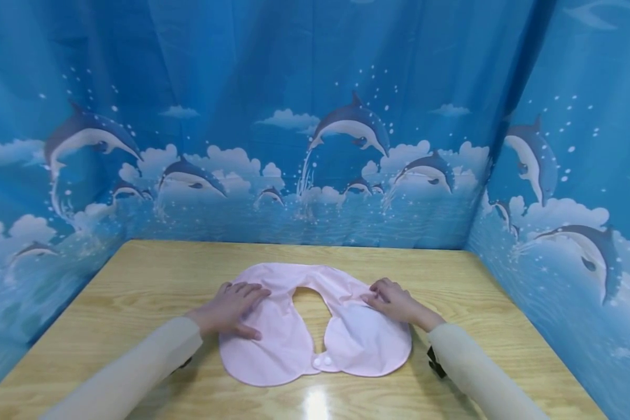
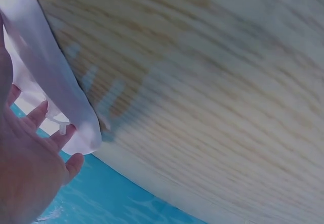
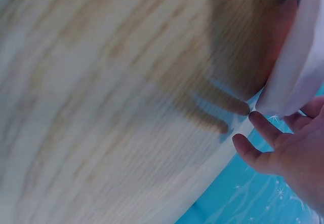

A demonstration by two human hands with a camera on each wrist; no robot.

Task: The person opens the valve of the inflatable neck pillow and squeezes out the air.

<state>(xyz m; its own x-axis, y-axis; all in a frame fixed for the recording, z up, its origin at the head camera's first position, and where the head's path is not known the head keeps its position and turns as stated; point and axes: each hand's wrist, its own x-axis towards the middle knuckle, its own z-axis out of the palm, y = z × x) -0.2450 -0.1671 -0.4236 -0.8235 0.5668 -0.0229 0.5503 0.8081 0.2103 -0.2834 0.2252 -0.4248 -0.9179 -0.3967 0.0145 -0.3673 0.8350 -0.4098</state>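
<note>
A pale pink bib with rounded lobes lies spread on the wooden table, its keyhole-shaped neck opening in the middle and white snaps at the near edge. My left hand rests on the bib's left lobe with fingers apart. On the upper part of the right lobe lies my right hand, its fingers loosely bent. In the left wrist view, the edge of the bib is beside my fingers, close to a small white tag. The right wrist view has the bib just above my fingertips.
The light wood-grain table extends around the bib on all sides. Blue curtains printed with dolphins and clouds hang behind it and along both sides. A dark strap shows under the right sleeve.
</note>
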